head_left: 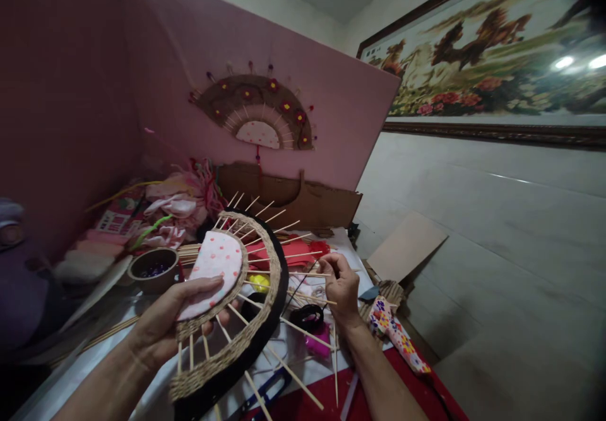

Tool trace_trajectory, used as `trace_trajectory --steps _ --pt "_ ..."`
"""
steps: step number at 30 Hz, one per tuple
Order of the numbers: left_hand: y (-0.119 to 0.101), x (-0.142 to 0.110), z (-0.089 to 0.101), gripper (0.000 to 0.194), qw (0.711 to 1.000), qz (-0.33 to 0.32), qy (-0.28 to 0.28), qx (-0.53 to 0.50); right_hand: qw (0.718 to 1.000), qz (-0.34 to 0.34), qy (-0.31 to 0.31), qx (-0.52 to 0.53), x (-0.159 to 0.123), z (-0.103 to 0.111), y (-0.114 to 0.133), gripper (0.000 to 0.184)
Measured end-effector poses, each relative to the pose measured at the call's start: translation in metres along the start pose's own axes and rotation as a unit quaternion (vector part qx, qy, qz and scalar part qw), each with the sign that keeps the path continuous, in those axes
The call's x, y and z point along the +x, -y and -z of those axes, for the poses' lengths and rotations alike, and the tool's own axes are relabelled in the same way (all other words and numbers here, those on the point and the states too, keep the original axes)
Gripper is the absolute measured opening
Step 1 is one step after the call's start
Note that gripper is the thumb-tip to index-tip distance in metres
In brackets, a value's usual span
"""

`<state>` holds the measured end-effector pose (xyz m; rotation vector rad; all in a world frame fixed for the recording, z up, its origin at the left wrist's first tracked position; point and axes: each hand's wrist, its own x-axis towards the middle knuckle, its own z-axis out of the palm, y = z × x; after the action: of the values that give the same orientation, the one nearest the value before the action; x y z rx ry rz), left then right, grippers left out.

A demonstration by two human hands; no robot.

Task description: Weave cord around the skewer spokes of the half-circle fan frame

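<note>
My left hand grips a half-round woven fan by its base, with the thumb on a white cloth patch with pink dots. Thin wooden sticks radiate from the base through a beige woven band and a black outer band. At the fan's right side, my right hand pinches a black cord near the stick ends. That cord runs down to the black band. Below it lies a coil of black cord.
A finished fan hangs on the pink board behind. A dark bowl of beads stands at left, near piled pink cloth. A flower-patterned glue gun lies at right. Blue-handled scissors lie in front, beside a pink packet.
</note>
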<state>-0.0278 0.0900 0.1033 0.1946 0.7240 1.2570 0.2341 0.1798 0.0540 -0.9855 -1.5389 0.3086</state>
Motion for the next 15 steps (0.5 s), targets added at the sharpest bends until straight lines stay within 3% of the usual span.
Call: trace_trajectory --steps 3,7,11,15 --pt "-0.001 0.001 0.001 0.023 0.989 -0.020 0.020 0.145 0.994 0.072 -0.041 -0.078 0.001 0.007 -0.001 0.009" --pt "-0.004 0.000 0.002 0.026 0.984 -0.002 0.015 0.176 0.987 0.115 -0.055 -0.097 0.007 0.012 0.002 0.009" --pt "-0.006 -0.003 0.001 0.031 0.985 0.044 0.021 0.165 0.996 0.052 -0.060 -0.043 0.013 0.014 -0.002 0.012" --pt "-0.007 -0.004 0.001 0.035 0.985 0.082 0.036 0.147 0.999 -0.037 -0.012 0.032 0.012 0.006 -0.006 0.017"
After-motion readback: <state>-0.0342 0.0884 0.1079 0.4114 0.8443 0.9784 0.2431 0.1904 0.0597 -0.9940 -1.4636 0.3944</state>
